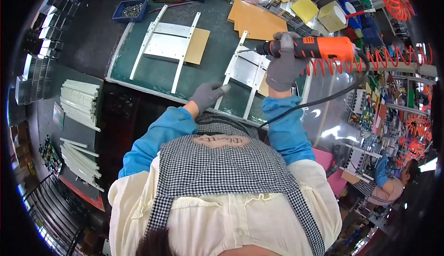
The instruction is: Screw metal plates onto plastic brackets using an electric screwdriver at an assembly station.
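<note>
A: What's in the right hand (283, 68)?
B: An electric screwdriver (330, 48), with a bright orange body, a black front section and a thin bit that points left. The hand wears a gray glove, and its grip is closed around the black section. A dark cable (333, 97) curves from the back end down toward the person's body.

A: And where does the bit point?
B: At the left rail of the right-hand frame (245, 73), close to its far end. I can't tell whether it touches.

A: How does that frame look?
B: Two slim white rails stand slantwise, far to near, with a shiny silver plate between them. Dark slots mark the plate, and small brassy specks show on the left rail's far part. It lies on the right part of the green worktop (215, 47), and some tan sheet peeks out at its right side.

A: The left hand (206, 97)?
B: Also gloved in gray, its fingertips at the near part of the left rail. I can't tell whether that grip pinches the rail or only rests against it.

A: Anything alongside?
B: A similar frame (169, 45) on the left, lying partly over a tan card (198, 46).
</note>
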The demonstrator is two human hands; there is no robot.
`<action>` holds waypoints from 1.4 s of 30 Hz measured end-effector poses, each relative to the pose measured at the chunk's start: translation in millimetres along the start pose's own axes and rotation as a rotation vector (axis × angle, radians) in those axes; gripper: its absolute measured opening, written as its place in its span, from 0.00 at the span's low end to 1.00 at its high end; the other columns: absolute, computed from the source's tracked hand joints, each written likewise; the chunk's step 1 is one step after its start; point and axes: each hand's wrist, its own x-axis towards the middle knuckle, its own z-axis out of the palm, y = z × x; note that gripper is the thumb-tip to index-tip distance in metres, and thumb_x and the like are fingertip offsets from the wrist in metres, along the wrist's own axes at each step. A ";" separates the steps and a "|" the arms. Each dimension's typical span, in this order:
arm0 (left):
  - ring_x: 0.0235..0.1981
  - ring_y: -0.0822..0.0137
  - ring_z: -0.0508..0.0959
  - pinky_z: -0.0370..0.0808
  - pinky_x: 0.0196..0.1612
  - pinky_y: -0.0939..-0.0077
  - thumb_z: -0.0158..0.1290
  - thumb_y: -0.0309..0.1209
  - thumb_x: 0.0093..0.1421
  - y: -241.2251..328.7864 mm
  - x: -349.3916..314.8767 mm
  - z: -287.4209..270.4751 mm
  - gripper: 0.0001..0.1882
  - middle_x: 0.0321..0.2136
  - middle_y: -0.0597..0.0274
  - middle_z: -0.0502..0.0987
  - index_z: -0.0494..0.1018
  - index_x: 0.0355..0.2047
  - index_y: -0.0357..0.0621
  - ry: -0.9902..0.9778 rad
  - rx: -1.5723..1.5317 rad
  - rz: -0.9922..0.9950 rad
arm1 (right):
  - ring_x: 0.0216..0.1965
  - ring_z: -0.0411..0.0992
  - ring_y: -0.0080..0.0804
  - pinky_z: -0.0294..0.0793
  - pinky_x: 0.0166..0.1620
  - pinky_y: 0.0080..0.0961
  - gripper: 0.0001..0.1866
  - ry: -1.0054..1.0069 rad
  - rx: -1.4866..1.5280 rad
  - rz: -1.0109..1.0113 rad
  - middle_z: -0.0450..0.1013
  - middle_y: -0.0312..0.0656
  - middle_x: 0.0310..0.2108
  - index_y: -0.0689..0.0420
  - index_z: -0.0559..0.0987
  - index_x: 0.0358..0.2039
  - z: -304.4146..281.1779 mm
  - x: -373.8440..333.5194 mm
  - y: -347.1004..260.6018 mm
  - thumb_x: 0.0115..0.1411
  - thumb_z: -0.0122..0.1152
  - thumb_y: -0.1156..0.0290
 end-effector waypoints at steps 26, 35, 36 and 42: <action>0.37 0.70 0.77 0.73 0.43 0.75 0.57 0.40 0.62 -2.2 4.0 -1.4 0.22 0.36 0.58 0.79 0.75 0.48 0.33 0.000 -0.282 -0.019 | 0.27 0.71 0.21 0.73 0.31 0.22 0.18 -0.440 -0.091 0.243 0.73 0.34 0.29 0.56 0.71 0.38 19.2 6.6 7.2 0.50 0.72 0.74; 0.39 0.66 0.73 0.75 0.40 0.79 0.42 0.24 0.68 -5.8 -0.1 -25.1 0.18 0.45 0.51 0.73 0.64 0.57 0.34 -0.163 -1.507 -0.014 | 0.36 0.77 0.36 0.78 0.42 0.35 0.19 -0.396 0.331 0.145 0.76 0.42 0.35 0.61 0.73 0.48 16.0 8.2 -48.0 0.55 0.65 0.75; 0.35 0.73 0.69 0.72 0.37 0.87 0.45 0.26 0.67 12.4 -7.8 -24.0 0.17 0.40 0.59 0.68 0.62 0.56 0.38 -0.197 -1.468 -0.015 | 0.36 0.77 0.37 0.78 0.43 0.37 0.25 -0.365 0.378 0.174 0.75 0.42 0.36 0.60 0.68 0.54 14.7 2.2 -47.7 0.56 0.64 0.75; 0.29 0.78 0.65 0.65 0.26 0.91 0.45 0.38 0.72 6.6 -5.3 -21.6 0.16 0.35 0.64 0.68 0.65 0.50 0.39 -0.259 -1.423 -0.047 | 0.38 0.76 0.38 0.76 0.48 0.44 0.16 -0.309 0.351 0.268 0.75 0.45 0.34 0.64 0.73 0.45 12.2 -22.4 -36.0 0.60 0.62 0.69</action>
